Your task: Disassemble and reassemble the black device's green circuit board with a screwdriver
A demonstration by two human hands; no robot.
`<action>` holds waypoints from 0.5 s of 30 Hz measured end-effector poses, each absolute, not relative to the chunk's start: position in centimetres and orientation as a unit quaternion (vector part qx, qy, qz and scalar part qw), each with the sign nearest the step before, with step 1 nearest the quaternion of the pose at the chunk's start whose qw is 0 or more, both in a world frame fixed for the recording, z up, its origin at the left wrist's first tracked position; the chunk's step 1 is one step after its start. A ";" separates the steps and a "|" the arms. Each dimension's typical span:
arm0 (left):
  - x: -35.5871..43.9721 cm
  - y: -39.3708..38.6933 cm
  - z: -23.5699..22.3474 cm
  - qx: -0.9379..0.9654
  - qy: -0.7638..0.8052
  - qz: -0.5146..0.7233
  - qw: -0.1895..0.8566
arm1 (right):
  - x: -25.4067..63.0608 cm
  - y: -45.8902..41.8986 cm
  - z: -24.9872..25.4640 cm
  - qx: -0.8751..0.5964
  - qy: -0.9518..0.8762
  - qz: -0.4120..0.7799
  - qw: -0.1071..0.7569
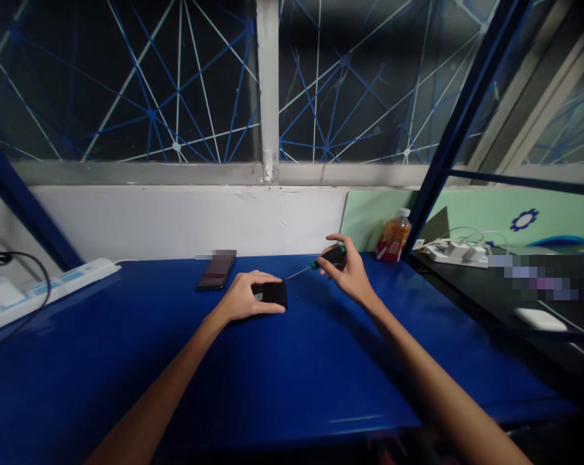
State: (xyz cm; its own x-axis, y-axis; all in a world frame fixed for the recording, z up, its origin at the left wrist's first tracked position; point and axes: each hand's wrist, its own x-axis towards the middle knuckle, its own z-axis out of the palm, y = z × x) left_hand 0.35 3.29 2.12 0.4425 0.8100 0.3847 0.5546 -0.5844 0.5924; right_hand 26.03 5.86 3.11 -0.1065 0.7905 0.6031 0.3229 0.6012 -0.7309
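My left hand (242,297) lies on the blue table (282,374) and grips a small black device (272,294), fingers curled over its top and thumb along its near edge. My right hand (347,270) holds a screwdriver (327,257) with a black and green handle in a pinch. Its thin metal shaft points left and down toward the black device, the tip just short of it. A dark phone (217,270) lies flat on the table a little behind and to the left of my left hand.
A white power strip (50,287) with a black cable runs along the table's left edge. An orange drink bottle (393,237) stands at the back right by a blue post. On a dark desk to the right lie white chargers (459,250) and a white mouse (539,318).
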 end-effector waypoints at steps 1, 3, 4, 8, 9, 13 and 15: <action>0.3 3.3 2.0 0.826 0.412 0.332 0.193 | 26.0 5.9 3.1 -0.393 -0.713 0.216 0.540; 0.3 3.4 1.9 0.826 0.410 0.335 0.193 | 26.1 5.9 3.1 -0.394 -0.715 0.214 0.536; 0.3 3.4 1.8 0.827 0.408 0.337 0.192 | 26.1 5.9 3.2 -0.393 -0.717 0.214 0.535; 0.3 3.4 1.6 0.831 0.399 0.338 0.189 | 26.0 5.8 3.2 -0.385 -0.715 0.223 0.540; 0.3 3.4 1.6 0.831 0.400 0.337 0.190 | 26.0 5.8 3.2 -0.385 -0.711 0.226 0.543; 0.6 3.2 1.7 0.828 0.408 0.332 0.193 | 26.0 5.9 3.1 -0.382 -0.702 0.233 0.554; 0.8 3.1 1.8 0.829 0.411 0.324 0.196 | 26.1 6.0 3.1 -0.376 -0.702 0.238 0.556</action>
State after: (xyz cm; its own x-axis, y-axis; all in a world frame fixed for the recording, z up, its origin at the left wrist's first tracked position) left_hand 0.78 3.11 1.81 0.4526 0.8088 0.3756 0.5546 -0.5851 0.5917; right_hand 26.14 6.03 3.10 -0.0987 0.7924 0.6020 0.2623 0.6043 -0.7524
